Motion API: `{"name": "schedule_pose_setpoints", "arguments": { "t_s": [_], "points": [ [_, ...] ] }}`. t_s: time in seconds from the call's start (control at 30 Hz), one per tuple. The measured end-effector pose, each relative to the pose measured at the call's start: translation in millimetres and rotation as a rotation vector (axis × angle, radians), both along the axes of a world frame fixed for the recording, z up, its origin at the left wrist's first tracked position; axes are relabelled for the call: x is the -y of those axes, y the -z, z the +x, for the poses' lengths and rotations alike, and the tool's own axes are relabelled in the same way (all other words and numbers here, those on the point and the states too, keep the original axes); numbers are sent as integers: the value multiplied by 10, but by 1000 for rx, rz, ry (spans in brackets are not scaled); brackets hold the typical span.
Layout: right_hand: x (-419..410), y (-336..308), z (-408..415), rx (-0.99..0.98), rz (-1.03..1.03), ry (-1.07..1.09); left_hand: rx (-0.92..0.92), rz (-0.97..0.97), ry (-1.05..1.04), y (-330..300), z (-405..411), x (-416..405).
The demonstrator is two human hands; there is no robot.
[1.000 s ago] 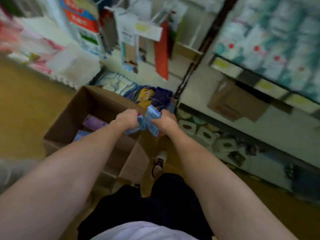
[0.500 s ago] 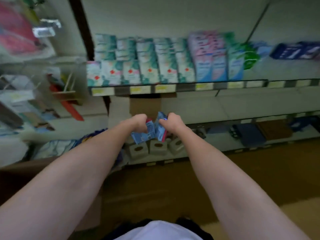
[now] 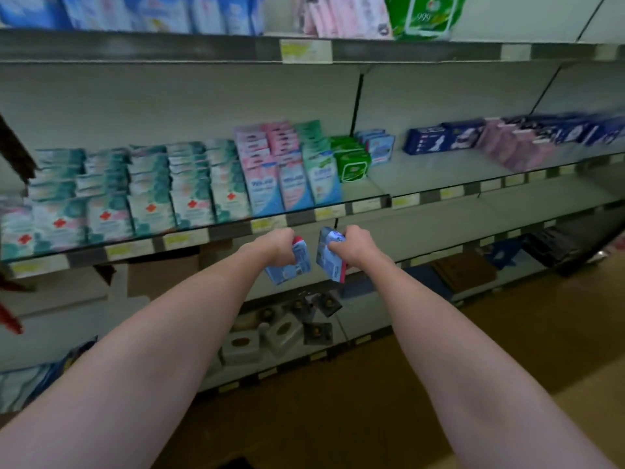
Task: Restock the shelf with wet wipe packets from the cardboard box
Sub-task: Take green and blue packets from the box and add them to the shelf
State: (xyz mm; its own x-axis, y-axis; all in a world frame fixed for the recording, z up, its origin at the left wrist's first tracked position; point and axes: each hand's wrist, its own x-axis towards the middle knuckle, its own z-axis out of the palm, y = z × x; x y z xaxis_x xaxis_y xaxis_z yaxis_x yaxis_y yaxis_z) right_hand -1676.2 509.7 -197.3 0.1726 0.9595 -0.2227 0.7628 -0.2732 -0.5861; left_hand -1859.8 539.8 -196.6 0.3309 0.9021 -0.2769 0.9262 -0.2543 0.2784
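Observation:
My left hand (image 3: pixel 278 244) grips a blue wet wipe packet (image 3: pixel 291 266) that hangs below its fingers. My right hand (image 3: pixel 353 245) grips a second blue packet (image 3: pixel 328 261) with a red edge. Both hands are held side by side just below the front edge of the middle shelf (image 3: pixel 372 194). On that shelf stand rows of blue and pink wet wipe packets (image 3: pixel 280 177) straight ahead of my hands. The cardboard box is out of view.
Teal packets with red crosses (image 3: pixel 142 191) fill the shelf's left part. Green packs (image 3: pixel 351 160) and dark blue packs (image 3: pixel 449 135) stand further right, with bare shelf in front of them. Tissue boxes (image 3: pixel 270 333) sit on the bottom shelf. Brown floor lies below.
My view has swung up from the cardboard box to the shelves. Both hands have risen with their packets toward the middle shelf's front edge and moved slightly apart.

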Motion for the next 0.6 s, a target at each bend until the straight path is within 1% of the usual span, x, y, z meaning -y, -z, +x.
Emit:
{"name": "schedule_pose_setpoints", "arguments": {
  "t_s": [0.23,0.43,0.53,0.6],
  "points": [
    [-347,-37,475,-66,100,102,49,11,10,-169,552,-504],
    [-761,-241,799,7,274,184,163,47,103,-447,979,-1130],
    [-1028,-406,944,89,265,213,272,70,144,-620,1211,-1437],
    [-1237,-454,1056,107,249,247,312,105,162,-653,1345,-1637]
  ]
}}
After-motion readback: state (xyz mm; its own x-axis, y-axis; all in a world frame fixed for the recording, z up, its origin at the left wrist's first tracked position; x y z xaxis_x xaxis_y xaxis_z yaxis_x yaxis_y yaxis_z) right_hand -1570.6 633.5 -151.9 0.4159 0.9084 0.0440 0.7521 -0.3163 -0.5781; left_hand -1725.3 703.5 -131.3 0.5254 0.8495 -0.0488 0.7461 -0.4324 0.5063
